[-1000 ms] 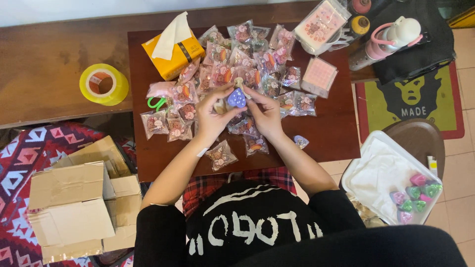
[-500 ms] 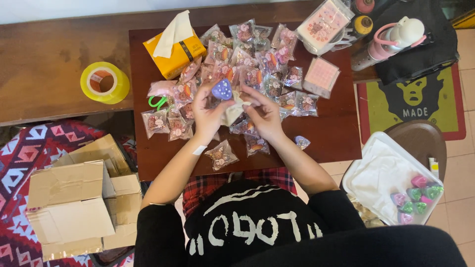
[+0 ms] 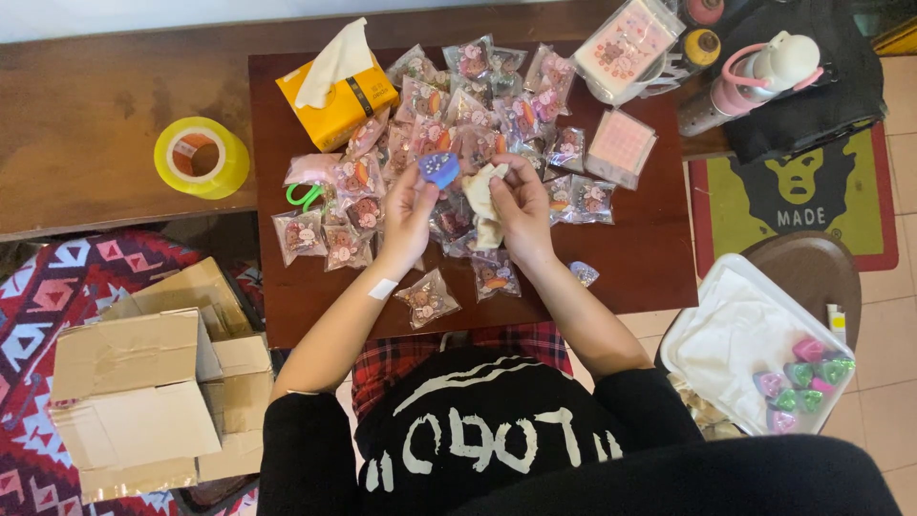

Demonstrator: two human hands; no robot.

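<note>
Head view: left hand (image 3: pixel 406 212) pinches small blue heart-shaped charm (image 3: pixel 439 169), lifted higher than a second ago; right hand (image 3: pixel 521 205) clamps crumpled cream cloth (image 3: pixel 482 196), both above clear packets (image 3: pixel 449 105) on dark wooden bench (image 3: pixel 650 248).

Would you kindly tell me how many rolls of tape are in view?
1: a yellow tape roll lies on the wooden bench, left of the orange tissue box. Others may be hidden under the packets.

**Worktop: surface contents**

Dark wooden worktop (image 3: pixel 650 258) carries a spread of small clear packets (image 3: pixel 497 115), an orange tissue box (image 3: pixel 336 96), green scissors (image 3: pixel 304 195) and a pink checked packet (image 3: pixel 621 145). A yellow tape roll (image 3: pixel 201 157) lies on the adjoining bench (image 3: pixel 86 124).
</note>
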